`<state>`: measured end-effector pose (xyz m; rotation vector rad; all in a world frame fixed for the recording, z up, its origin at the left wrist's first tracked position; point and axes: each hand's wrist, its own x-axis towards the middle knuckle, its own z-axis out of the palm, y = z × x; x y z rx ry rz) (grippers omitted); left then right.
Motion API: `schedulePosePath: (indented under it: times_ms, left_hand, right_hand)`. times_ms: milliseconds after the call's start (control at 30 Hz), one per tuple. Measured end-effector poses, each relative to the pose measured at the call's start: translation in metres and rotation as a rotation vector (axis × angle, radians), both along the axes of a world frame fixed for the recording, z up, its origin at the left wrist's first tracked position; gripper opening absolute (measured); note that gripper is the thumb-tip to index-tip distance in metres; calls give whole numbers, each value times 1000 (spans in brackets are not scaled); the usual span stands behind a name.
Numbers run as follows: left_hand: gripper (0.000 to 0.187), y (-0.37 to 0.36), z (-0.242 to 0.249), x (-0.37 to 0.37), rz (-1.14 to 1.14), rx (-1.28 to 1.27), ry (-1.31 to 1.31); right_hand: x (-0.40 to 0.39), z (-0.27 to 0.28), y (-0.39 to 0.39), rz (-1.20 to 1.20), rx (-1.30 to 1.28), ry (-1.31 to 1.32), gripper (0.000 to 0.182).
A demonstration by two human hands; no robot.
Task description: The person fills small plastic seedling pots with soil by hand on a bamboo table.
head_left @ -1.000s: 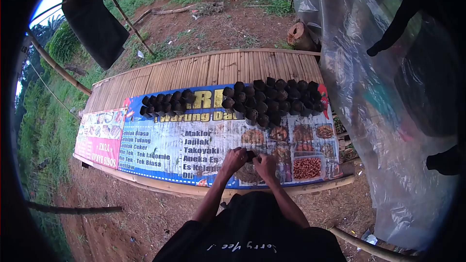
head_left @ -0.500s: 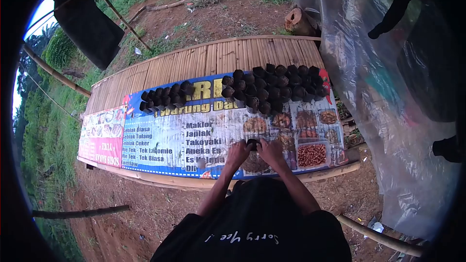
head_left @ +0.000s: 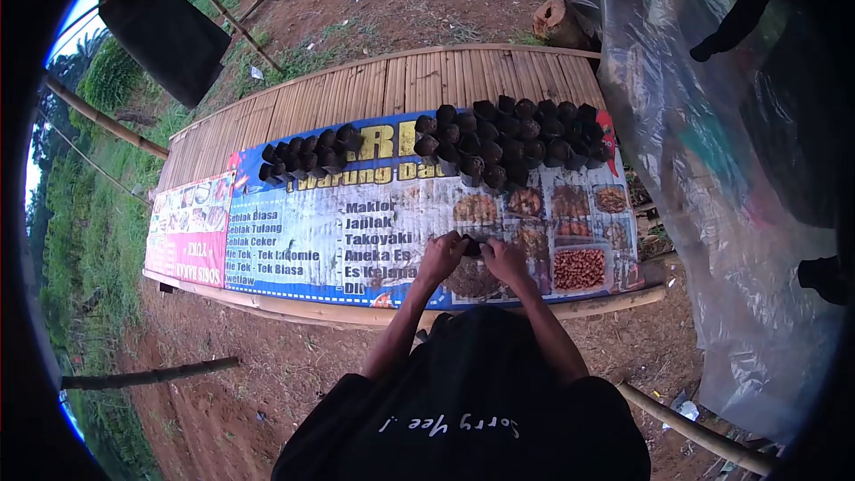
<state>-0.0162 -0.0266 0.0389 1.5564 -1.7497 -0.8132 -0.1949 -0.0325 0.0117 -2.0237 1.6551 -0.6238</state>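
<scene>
My left hand (head_left: 444,258) and my right hand (head_left: 504,260) are both closed on a small black plastic seedling bag (head_left: 473,248), gripping it from either side. They hold it above the near edge of the printed banner, over a dark heap of soil (head_left: 472,280). My fingers hide most of the bag, so its contents cannot be made out. To the right of my right hand stands a clear plastic tub (head_left: 582,269) of reddish-brown seeds that look like peanuts. Farther back, filled black bags stand upright in a large group (head_left: 508,138) and a smaller group (head_left: 307,157).
The printed banner (head_left: 285,254) covers much of a bamboo-slat table (head_left: 374,85). A clear plastic sheet (head_left: 686,178) hangs at the right. Bamboo poles (head_left: 105,120) and a dark hanging cloth (head_left: 165,36) are at the left. Behind the table lies a cut log (head_left: 559,22).
The camera view has shifted, so the table sits slightly higher in it. My hands still grip the black bag over the same spot, with their fingers slightly rearranged.
</scene>
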Motion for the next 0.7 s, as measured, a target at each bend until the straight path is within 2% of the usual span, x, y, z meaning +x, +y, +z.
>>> schedulePosePath:
  times_ms: [67,100,167,200,233,267,300,367,400,500,633,700]
  left_hand:
    - [21,4,-6,4,97,81,83]
    - [21,10,-12,7,190,168,164]
    - [19,19,-14,7,238,219,195]
    - [19,20,-14,7,271,262,223]
    - [19,23,-20,5,289,253,229]
    - [20,26,-27,1,229,170,194]
    - [23,31,-37,-2,174,91,157]
    - [40,39,-55,-3,103,132,192]
    - [41,40,-47,-6,113,145,177]
    - [45,38,-40,-2,145,102,150]
    - [53,40,-36,15,205,79,159]
    - [55,39,-40,30,217,48,137]
  right_hand:
    - [-8,-2,-2,-31,284,-173,22]
    - [-12,-9,-1,-19,288,-169,22]
    - [-21,-27,3,7,-18,-207,38]
    - [-22,-24,4,26,-20,-204,38]
    - [-23,-17,3,114,-57,-103,50]
    - [-22,-11,1,204,-94,-4,62]
    - [-19,-4,-2,231,-98,-3,62]
    - [-8,7,-7,291,6,128,78]
    - [-5,-21,-14,321,-61,19,78]
    - [6,-19,-21,304,61,-61,76]
    - [35,-5,-22,292,49,-168,73]
    - [56,-3,-22,238,126,-183,66]
